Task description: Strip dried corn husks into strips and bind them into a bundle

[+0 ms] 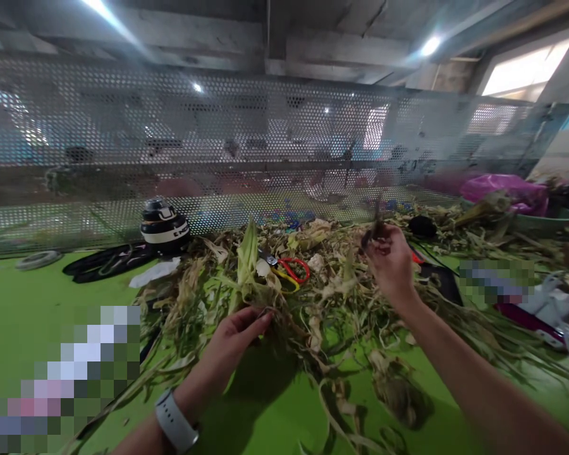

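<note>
My left hand point(239, 335), with a pale watch point(176, 420) on its wrist, pinches the edge of a dried corn husk point(277, 316) between thumb and fingers. To the right and higher, my right hand point(392, 265) is raised above the pile, its fingers closed on a dark, dried tuft point(377, 230) that looks like corn silk. Just beyond my left hand stands a pale green husk point(248, 253). Scissors point(299, 270) with red and yellow handles lie among the husks between my two hands.
A black bottle point(164, 227) with a white band stands at the back left, near a black strap point(107, 260). Behind the green table point(33, 297) rises a perforated metal screen point(246, 139). Loose husks cover the middle; a pink plastic bag point(507, 191) sits at the right.
</note>
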Tool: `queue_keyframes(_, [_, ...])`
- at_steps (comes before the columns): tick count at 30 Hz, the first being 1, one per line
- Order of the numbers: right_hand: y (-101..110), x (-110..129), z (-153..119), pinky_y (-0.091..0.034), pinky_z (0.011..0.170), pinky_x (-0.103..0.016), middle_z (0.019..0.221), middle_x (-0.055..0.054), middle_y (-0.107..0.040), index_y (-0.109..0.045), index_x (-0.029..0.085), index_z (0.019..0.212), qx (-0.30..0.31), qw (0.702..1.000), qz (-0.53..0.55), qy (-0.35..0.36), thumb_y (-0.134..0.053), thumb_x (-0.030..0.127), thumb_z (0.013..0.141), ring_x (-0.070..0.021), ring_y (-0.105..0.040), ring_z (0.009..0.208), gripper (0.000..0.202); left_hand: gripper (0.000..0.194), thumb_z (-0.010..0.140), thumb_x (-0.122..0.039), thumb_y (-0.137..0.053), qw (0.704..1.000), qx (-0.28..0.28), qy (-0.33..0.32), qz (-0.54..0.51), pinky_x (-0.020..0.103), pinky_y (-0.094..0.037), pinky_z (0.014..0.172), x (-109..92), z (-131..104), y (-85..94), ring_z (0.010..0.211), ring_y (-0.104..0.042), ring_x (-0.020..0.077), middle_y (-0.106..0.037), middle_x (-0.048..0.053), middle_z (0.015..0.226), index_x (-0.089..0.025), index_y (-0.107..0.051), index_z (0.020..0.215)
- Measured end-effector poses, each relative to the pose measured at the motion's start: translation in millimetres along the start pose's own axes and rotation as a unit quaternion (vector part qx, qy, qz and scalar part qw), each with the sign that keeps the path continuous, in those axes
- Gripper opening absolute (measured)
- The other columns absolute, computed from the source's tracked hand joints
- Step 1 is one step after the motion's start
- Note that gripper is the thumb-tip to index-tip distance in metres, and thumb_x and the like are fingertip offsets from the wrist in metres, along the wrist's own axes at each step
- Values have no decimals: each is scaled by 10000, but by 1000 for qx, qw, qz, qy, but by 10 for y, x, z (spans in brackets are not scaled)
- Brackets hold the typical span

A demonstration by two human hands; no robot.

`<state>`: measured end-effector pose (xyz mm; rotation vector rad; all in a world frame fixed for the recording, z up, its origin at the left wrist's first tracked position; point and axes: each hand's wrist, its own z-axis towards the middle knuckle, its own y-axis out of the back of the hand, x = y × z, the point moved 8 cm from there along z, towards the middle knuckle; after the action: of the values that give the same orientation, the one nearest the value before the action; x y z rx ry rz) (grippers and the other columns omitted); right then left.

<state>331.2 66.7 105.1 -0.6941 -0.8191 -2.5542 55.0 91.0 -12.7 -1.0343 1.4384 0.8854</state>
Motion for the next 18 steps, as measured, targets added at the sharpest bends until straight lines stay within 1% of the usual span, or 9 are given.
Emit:
queue_keyframes(2, [-48, 38, 1, -453, 684, -295, 950, -109, -602, -446, 153, 1080, 31, 999, -32, 21, -464, 340, 837, -198, -589, 766, 307, 303, 634, -430, -697, 1000, 2, -9, 2, 204, -364, 536, -13, 7, -5, 582, -492, 110, -614, 9, 645, -153, -692, 757])
queue_keyframes(4, [-106, 148, -34, -426, 778, -318, 1031, -121, -588, -491, 163, 1059, 67, 989, -105, 84, -517, 298, 804, -228, -571, 888, 289, 320, 626, -437, -700, 1000, -5, -15, 6, 199, -359, 534, -26, 10, -2, 594, -495, 112, -621, 8, 654, -159, -699, 786])
queue_keyframes(6, [-135, 244, -84, -398, 819, -321, 1060, -121, -580, -523, 166, 1039, 80, 978, -148, 124, -523, 259, 794, -234, -551, 929, 262, 319, 626, -438, -698, 1000, -11, -21, 13, 200, -362, 539, -46, 6, -6, 605, -503, 118, -630, 9, 656, -166, -700, 794])
queue_keyframes(9, [-169, 321, -149, -415, 726, -288, 963, -90, -603, -532, 163, 1025, 94, 985, -103, 101, -537, 308, 790, -183, -558, 753, 276, 337, 617, -426, -705, 999, -16, -33, 10, 212, -382, 560, -78, -5, -17, 661, -539, 142, -667, 27, 742, -183, -695, 850])
queue_keyframes(11, [-291, 357, -221, -414, 645, -257, 865, -57, -611, -546, 167, 957, 165, 984, -20, 60, -551, 361, 780, -147, -537, 654, 262, 367, 594, -415, -722, 999, -18, -35, 2, 221, -394, 575, -80, -6, -16, 695, -552, 157, -680, 38, 798, -190, -690, 882])
queue_keyframes(13, [-484, 412, -359, -399, 578, -225, 767, -24, -597, -548, 166, 861, 288, 954, 81, 13, -558, 389, 772, -121, -521, 605, 240, 358, 592, -412, -724, 999, -15, -38, 3, 225, -399, 593, -80, -2, -16, 708, -550, 160, -679, 41, 807, -186, -693, 868])
queue_keyframes(15, [-635, 493, -536, -361, 512, -195, 668, 12, -550, -542, 161, 791, 408, 900, 155, -23, -579, 397, 754, -96, -484, 557, 242, 336, 620, -414, -705, 999, -3, -47, 9, 229, -404, 617, -96, 0, -26, 726, -545, 164, -670, 41, 797, -176, -698, 857])
queue_keyframes(17, [-713, 558, -693, -318, 473, -178, 611, 40, -497, -544, 153, 766, 495, 848, 186, -42, -617, 396, 723, -76, -432, 525, 257, 335, 659, -414, -676, 998, -2, -63, 17, 227, -405, 625, -131, -5, -22, 731, -534, 160, -657, 35, 782, -170, -696, 889])
queue_keyframes(18, [-733, 576, -753, -298, 461, -174, 593, 48, -477, -547, 150, 757, 525, 829, 187, -47, -632, 396, 708, -69, -407, 516, 265, 335, 673, -410, -664, 997, -10, -70, 21, 223, -401, 615, -152, -9, -9, 712, -523, 152, -647, 28, 762, -169, -692, 903])
